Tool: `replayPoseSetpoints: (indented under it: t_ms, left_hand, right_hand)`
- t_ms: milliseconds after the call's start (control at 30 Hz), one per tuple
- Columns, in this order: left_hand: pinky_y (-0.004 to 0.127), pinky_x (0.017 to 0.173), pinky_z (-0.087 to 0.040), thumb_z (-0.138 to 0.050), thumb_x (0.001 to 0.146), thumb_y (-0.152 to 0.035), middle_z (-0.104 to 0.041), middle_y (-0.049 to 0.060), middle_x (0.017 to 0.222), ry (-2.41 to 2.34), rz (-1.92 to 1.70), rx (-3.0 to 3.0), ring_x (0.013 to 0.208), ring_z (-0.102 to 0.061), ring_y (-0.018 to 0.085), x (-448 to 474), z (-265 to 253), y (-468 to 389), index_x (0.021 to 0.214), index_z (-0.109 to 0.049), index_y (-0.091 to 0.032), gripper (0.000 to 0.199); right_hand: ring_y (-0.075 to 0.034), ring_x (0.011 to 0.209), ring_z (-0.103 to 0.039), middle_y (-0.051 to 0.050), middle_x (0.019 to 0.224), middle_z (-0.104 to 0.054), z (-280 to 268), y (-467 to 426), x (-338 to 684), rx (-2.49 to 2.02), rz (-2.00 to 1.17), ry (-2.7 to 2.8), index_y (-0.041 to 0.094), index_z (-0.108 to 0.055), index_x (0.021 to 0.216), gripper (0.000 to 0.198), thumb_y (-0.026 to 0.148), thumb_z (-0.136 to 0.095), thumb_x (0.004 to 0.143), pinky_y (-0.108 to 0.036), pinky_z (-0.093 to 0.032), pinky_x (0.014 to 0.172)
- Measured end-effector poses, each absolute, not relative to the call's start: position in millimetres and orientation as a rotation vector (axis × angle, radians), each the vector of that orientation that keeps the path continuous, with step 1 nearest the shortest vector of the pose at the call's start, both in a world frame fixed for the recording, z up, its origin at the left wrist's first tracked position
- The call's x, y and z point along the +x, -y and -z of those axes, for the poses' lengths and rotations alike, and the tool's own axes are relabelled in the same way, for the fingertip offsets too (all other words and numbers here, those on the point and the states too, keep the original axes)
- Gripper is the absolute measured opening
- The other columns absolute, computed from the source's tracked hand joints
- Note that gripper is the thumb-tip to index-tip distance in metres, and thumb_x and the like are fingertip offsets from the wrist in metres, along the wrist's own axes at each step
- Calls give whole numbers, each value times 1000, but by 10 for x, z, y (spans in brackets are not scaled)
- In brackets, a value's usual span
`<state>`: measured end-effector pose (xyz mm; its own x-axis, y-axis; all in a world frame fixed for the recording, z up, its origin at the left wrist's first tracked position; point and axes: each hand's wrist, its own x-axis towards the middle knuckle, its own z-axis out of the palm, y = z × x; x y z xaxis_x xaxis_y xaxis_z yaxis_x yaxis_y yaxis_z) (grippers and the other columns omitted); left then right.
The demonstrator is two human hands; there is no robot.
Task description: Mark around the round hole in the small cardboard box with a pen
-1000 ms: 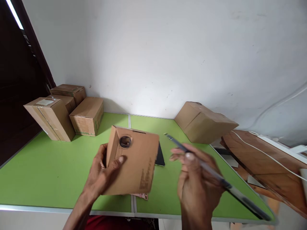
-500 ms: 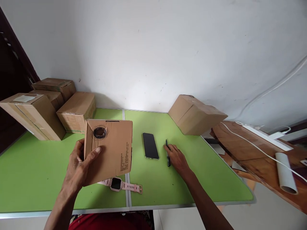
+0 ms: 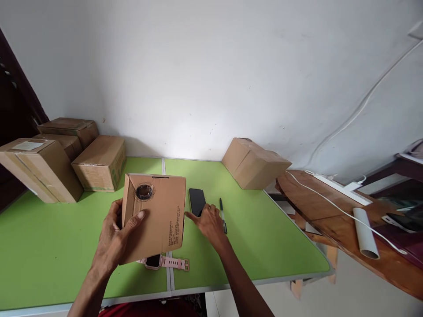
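A flat cardboard box (image 3: 158, 215) is gripped at its left edge by my left hand (image 3: 115, 235), the thumb lying across its front. Dark scribbled ink rings a hole near the box's upper left corner, and printed text runs along its right side. My right hand (image 3: 209, 223) is empty, its thumb stretched toward the box's right edge and its other fingers over the lower part of a black phone (image 3: 197, 200). Just right of that hand, a black pen (image 3: 222, 209) lies on the green table (image 3: 264, 246). Partly behind the box's lower edge is a pink smartwatch (image 3: 172, 263).
Several cardboard boxes (image 3: 99, 163) stand at the back left, against the wall. Another cardboard box (image 3: 254, 163) leans tilted at the back right. On a wooden table (image 3: 327, 202) to the right are a power strip (image 3: 340, 188), a white cable and a white tube (image 3: 366, 233).
My right hand has left the pen and moved left, over the phone and close to the box. My left hand still holds the box. The view has shifted slightly to the right.
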<state>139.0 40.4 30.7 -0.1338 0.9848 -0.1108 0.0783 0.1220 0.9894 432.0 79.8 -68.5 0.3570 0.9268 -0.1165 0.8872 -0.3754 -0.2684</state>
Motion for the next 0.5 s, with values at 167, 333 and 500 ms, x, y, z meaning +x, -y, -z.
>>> replayPoseSetpoints:
  t_ms: [167,333,500]
  left_hand:
    - [43,82,-57,-86,73,-74,-77,11,117,-1387,-1217,1075,101,-72,33,1387,-297,-386,126,-63,-23,77]
    - [42,85,-59,-88,74,-67,-77,12,116,-1273,-1265,1036,103,-74,33,1343,-175,-458,125,-61,-20,75]
    - [44,89,-59,-85,80,-66,-76,13,121,-1274,-1253,1057,108,-72,33,1254,-86,-524,126,-60,-20,69]
  right_hand:
    - [-34,132,-65,-15,145,-66,672,-973,4360,-2535,-519,1392,18,-66,137,53,51,-79,97,-55,-57,106]
    - [-40,114,-75,-24,120,-77,691,-1046,4566,-2352,-810,1194,8,-71,118,49,42,-85,85,-57,-62,97]
    - [-38,107,-82,-20,116,-83,679,-907,4563,-1911,-1181,1005,18,-70,111,40,41,-77,79,-48,-71,86]
